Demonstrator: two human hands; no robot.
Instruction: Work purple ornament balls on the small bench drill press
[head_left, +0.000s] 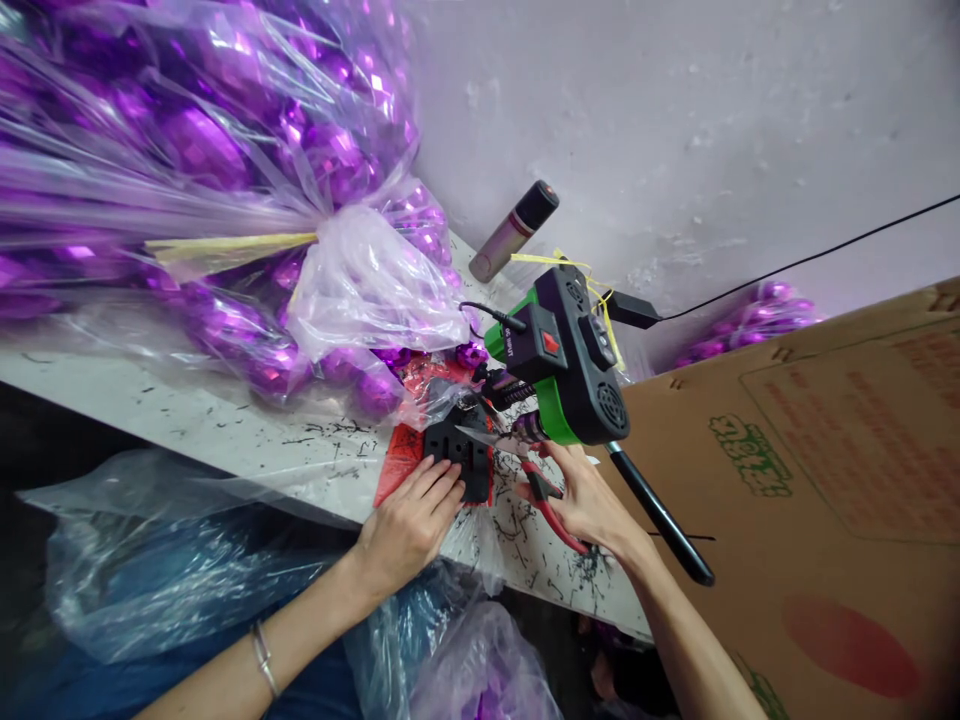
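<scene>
My left hand [417, 513] lies with its fingers stretched flat on the front edge of a black slotted base plate [458, 440]. In my right hand [589, 497] is a pair of scissors [550, 497] with red and black handles. Their blades point left over the plate, beneath a small black and green bench machine [574, 365]. This machine has a red switch and a long black lever [664, 515]. Red plastic sheet [397, 462] lies under the plate. Whether the blades touch anything is hard to make out.
Clear bags of shiny purple baubles [202, 150] fill the left of the white table [300, 440]. Dark scraps litter its top. A capped cylinder [516, 230] stands near the wall. A cardboard box [810, 480] is on the right. A cable with a black adapter [634, 309] hangs behind.
</scene>
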